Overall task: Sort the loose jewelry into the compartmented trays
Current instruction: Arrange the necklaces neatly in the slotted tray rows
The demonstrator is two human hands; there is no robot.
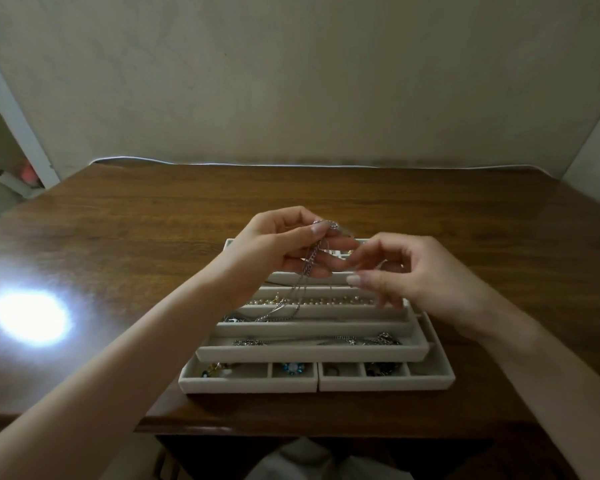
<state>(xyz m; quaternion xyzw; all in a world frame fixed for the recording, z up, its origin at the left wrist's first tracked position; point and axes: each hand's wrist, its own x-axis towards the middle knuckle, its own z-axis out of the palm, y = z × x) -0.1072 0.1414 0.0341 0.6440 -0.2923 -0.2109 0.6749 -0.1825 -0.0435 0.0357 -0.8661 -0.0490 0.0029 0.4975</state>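
Nearest edge: two small pale felt-lined compartmented trays (248,383) are set side by side. A blue flower-shaped piece (292,368) is seen in a middle cell of the L one. Dark bits lie in the R cells, too small to ID.

Stacked over their far halves: long pale slot trays (312,353), stepped back. Silver chains are laid in the near slots, and a pearl-like bead strand (326,301) in a farther one.

Above the stack: a thin silver chain (307,266) is pinched betw. thumb & forefinger of the left hand (278,252). It is bunched at the top; the lower loops hang into the slot just nearer than the bead strand. The right hand (406,275) is held just beside, fingers half curled, thumb & forefinger tips close together near the chain. Whether a link is gripped can't be told (blur).

Beyond: another pale tray, mostly hidden by the hands, on the dark brown wooden surface (153,230).

Risks (judged):
- Hanging loops rest among chains lying in that slot, so a snag/tangle is likely if lifted fast.
- The chain looks doubled, so a knot could be tightened if pulled from both sides.
- If the pinch slips, the chain would be dropped across slot walls and into the wrong slot.
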